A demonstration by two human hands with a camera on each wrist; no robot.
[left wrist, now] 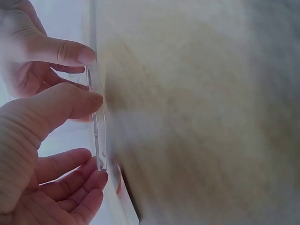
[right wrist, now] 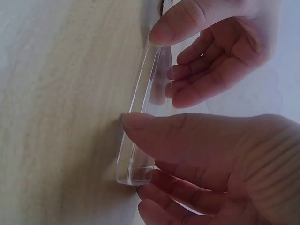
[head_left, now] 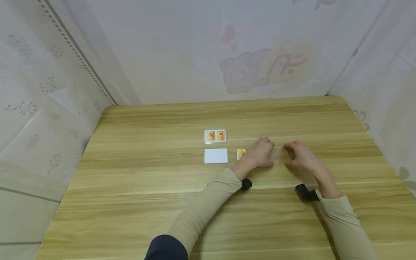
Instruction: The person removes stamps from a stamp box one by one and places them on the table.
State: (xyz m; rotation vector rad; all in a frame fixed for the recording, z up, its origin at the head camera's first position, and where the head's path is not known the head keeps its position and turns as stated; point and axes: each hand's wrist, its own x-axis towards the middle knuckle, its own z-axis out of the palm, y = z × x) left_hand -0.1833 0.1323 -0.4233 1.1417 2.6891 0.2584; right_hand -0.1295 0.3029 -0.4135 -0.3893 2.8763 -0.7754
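Note:
A clear, shallow plastic case (right wrist: 123,164) is held between both hands, seen edge-on as a thin line in the head view. My left hand (head_left: 260,153) pinches its left end, thumb on the near side and fingers behind. The other end is pinched the same way by my right hand (head_left: 302,157). In the left wrist view the case (left wrist: 100,136) stands tilted just over the tabletop. A small yellow-orange picture card (head_left: 241,154) lies beside my left hand, partly covered by it.
Left of the hands lies a white rectangular piece (head_left: 216,156). Behind it is a clear-edged case (head_left: 215,141) with two orange-yellow pictures. Everything rests on a wood-grain table (head_left: 146,202); patterned cloth (head_left: 169,50) hangs behind and at both sides.

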